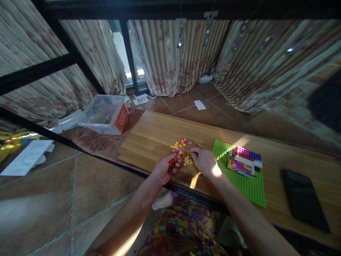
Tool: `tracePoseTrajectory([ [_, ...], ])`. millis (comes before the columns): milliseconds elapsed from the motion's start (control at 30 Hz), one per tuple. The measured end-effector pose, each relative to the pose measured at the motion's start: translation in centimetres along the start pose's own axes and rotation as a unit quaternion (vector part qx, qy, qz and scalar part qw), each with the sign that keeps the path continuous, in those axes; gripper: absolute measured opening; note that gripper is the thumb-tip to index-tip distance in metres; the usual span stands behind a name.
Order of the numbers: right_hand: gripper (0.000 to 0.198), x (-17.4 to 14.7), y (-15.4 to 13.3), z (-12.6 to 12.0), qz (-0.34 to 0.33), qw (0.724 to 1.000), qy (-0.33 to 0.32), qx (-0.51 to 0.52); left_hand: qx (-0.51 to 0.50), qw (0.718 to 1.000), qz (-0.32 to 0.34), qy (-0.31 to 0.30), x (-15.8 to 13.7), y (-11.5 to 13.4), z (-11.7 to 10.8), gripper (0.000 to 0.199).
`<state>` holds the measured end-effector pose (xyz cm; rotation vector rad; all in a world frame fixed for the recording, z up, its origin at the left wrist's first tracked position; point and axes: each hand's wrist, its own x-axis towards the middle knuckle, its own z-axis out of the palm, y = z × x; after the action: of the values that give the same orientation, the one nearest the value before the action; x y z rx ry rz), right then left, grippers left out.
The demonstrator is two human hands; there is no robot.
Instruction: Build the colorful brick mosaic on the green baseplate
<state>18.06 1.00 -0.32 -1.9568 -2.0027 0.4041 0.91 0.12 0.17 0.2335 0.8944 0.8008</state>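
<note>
My left hand (164,168) is curled, palm up, around several small red bricks (172,163). Just to its right, my right hand (204,160) has its thumb and fingers pinched together low over the table; whatever may be between them is too small to make out. A loose pile of tiny yellow, orange and pink bricks (179,145) lies between and beyond the two hands. Right of my right hand is a green baseplate (246,188), carrying a stacked block of red, white, blue and pink bricks (243,161).
The wooden table (149,131) runs left to right. A dark phone or tablet (305,199) lies at its right. On the floor at left stands a clear plastic box (97,113) with an orange label. A black metal frame (90,76) crosses at left; curtains (165,57) hang behind.
</note>
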Motion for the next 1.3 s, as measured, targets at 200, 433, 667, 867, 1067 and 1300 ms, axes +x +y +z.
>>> tracePoseTrajectory([
  [200,0.018,-0.5,-1.7,-0.4,-0.01,1.0,-0.01,0.003,-0.002,1.0,0.011,-0.006,0.0,-0.1,-0.1,0.011],
  [433,0.018,-0.4,-2.9,0.4,-0.001,0.998,-0.031,-0.046,0.006,1.0,0.014,-0.009,-0.3,-0.2,-0.5,0.011],
  [667,0.018,-0.3,-2.7,0.5,-0.039,0.998,0.012,-0.039,0.014,1.0,0.016,-0.005,-0.1,-0.3,-0.3,0.01],
  [867,0.015,-0.2,-3.4,0.8,-0.058,0.996,0.015,-0.066,0.015,1.0,0.02,-0.009,-0.2,-0.3,-0.5,0.012],
  [1067,0.017,-0.2,-3.5,1.1,-0.073,0.994,0.013,-0.077,0.023,0.999,0.027,-0.017,-0.3,-0.3,-0.4,0.01],
  [1300,0.02,-0.2,-2.6,1.0,-0.084,0.993,0.023,-0.074,0.054,0.998,0.036,-0.013,-0.4,-0.4,0.1,0.014],
])
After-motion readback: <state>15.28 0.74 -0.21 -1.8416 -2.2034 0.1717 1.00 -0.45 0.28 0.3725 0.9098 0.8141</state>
